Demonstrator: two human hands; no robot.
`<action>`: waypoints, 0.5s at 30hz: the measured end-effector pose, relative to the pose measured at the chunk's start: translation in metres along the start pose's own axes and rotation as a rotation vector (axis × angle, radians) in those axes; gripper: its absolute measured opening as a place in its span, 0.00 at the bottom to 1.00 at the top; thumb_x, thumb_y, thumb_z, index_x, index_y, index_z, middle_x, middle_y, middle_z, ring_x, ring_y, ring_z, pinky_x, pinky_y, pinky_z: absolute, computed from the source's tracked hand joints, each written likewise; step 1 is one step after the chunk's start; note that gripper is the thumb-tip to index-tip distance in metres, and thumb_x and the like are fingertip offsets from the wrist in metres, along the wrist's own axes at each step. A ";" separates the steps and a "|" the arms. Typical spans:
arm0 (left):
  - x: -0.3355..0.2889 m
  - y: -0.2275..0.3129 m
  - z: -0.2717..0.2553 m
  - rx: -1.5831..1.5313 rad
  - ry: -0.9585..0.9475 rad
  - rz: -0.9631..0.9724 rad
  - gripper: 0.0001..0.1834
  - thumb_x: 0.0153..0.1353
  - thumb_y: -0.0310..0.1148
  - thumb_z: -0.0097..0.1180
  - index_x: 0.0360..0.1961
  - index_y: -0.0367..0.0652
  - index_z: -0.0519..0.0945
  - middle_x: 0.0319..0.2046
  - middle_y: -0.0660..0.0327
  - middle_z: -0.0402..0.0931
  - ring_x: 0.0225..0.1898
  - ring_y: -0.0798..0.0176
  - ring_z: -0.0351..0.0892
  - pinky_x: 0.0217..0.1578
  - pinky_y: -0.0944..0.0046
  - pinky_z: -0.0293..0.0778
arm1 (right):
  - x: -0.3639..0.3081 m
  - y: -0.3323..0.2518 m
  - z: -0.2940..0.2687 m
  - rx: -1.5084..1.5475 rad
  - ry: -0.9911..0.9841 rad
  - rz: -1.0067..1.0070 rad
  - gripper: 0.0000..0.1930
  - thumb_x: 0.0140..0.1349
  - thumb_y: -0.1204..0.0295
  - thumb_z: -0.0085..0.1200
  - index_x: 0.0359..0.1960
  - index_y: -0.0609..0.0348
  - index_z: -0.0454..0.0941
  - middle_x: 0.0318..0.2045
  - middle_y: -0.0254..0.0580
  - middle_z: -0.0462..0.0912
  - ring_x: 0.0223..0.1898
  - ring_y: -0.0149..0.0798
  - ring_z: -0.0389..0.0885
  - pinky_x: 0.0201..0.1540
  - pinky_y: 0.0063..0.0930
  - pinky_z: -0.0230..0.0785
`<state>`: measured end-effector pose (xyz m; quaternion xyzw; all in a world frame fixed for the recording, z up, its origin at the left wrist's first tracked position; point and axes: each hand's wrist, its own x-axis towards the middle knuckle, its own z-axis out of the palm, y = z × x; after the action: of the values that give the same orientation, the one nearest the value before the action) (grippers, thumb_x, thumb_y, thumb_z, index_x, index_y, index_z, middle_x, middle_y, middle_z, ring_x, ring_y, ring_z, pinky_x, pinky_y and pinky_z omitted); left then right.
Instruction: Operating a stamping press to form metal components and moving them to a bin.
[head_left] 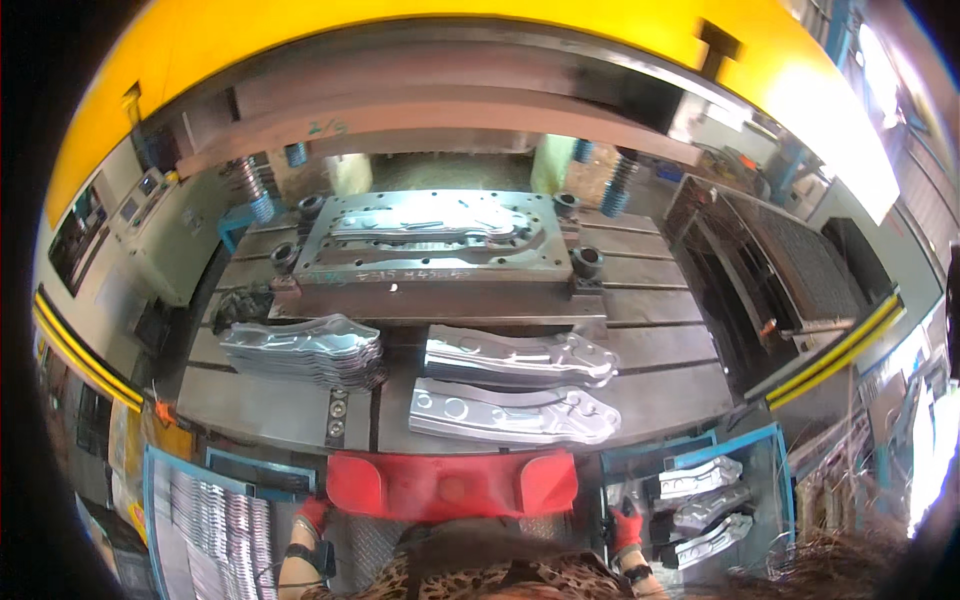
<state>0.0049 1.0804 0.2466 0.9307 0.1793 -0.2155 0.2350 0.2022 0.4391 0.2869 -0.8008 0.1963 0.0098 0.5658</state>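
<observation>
My left hand (312, 513), in a red glove, is low beside the left end of a red console (452, 488). My right hand (627, 527), also red-gloved, is off the console's right end, by the edge of a blue-framed bin (786, 480). The fingers of both hands are too small and blurred to read, and I make out nothing held. Beyond the console, a long pressed metal part (430, 220) lies on the lower die (450, 268). Nearer on the press bed are a left stack of similar parts (300, 345) and two right piles, a farther one (520, 352) and a nearer one (515, 412).
The yellow press frame (420, 12) and upper die (420, 125) stand above the bed. Another blue-framed bin (152, 500) at lower left holds many stacked parts (215, 535). Several parts (708, 505) lie in the right bin. A wire-mesh crate (790, 260) stands far right.
</observation>
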 end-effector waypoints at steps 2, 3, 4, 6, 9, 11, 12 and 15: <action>0.012 -0.002 0.019 0.334 0.016 0.169 0.29 0.45 0.33 0.59 0.52 0.50 0.71 0.52 0.53 0.69 0.51 0.46 0.70 0.50 0.54 0.69 | 0.020 0.028 0.014 0.019 -0.115 0.156 0.24 0.49 0.71 0.60 0.50 0.62 0.71 0.34 0.36 0.79 0.33 0.32 0.75 0.37 0.24 0.69; 0.022 -0.004 0.025 0.320 0.023 0.181 0.29 0.45 0.33 0.58 0.52 0.50 0.70 0.53 0.53 0.68 0.52 0.46 0.69 0.52 0.54 0.67 | 0.029 0.035 0.022 -0.038 -0.205 0.338 0.24 0.49 0.68 0.61 0.49 0.62 0.72 0.35 0.37 0.79 0.33 0.33 0.75 0.39 0.25 0.69; 0.027 -0.007 0.029 0.132 0.002 0.119 0.30 0.45 0.34 0.59 0.53 0.50 0.69 0.54 0.53 0.67 0.53 0.46 0.67 0.53 0.55 0.66 | 0.036 0.036 0.032 -0.016 -0.364 0.363 0.23 0.50 0.67 0.60 0.48 0.62 0.73 0.36 0.39 0.79 0.35 0.35 0.76 0.39 0.26 0.69; 0.037 -0.014 0.039 0.301 -0.014 0.104 0.34 0.43 0.36 0.61 0.55 0.50 0.67 0.55 0.53 0.66 0.55 0.47 0.65 0.55 0.56 0.64 | 0.050 0.031 0.058 -0.085 -0.497 0.323 0.21 0.51 0.64 0.58 0.46 0.60 0.75 0.38 0.43 0.80 0.39 0.39 0.77 0.41 0.29 0.69; 0.046 -0.021 0.053 0.503 0.053 0.115 0.39 0.39 0.38 0.65 0.57 0.51 0.66 0.56 0.54 0.65 0.56 0.50 0.65 0.56 0.57 0.62 | 0.058 0.016 0.080 -0.441 -0.567 0.040 0.17 0.52 0.64 0.54 0.43 0.58 0.77 0.38 0.49 0.81 0.40 0.44 0.79 0.41 0.34 0.69; 0.050 -0.023 0.055 0.663 0.060 0.086 0.36 0.41 0.40 0.62 0.56 0.52 0.67 0.56 0.55 0.65 0.57 0.53 0.65 0.55 0.57 0.63 | 0.060 0.012 0.089 -0.433 -0.528 0.158 0.16 0.47 0.65 0.56 0.35 0.63 0.79 0.29 0.52 0.81 0.33 0.46 0.81 0.36 0.36 0.71; 0.051 -0.022 0.055 0.800 0.132 0.147 0.31 0.46 0.41 0.58 0.55 0.52 0.68 0.55 0.56 0.67 0.57 0.54 0.65 0.54 0.57 0.64 | 0.061 0.012 0.091 -0.422 -0.525 0.165 0.16 0.47 0.65 0.56 0.35 0.63 0.79 0.29 0.52 0.81 0.33 0.46 0.81 0.36 0.36 0.71; 0.055 -0.012 0.052 0.629 0.159 0.107 0.26 0.51 0.42 0.52 0.54 0.52 0.70 0.55 0.58 0.67 0.57 0.54 0.65 0.53 0.57 0.65 | 0.065 0.019 0.094 -0.647 -0.579 -0.063 0.17 0.46 0.64 0.57 0.34 0.64 0.79 0.29 0.55 0.81 0.35 0.47 0.81 0.39 0.38 0.71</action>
<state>0.0289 1.0762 0.1740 0.9797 0.0724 -0.1742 -0.0679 0.2749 0.4996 0.2205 -0.9067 -0.0083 0.2778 0.3173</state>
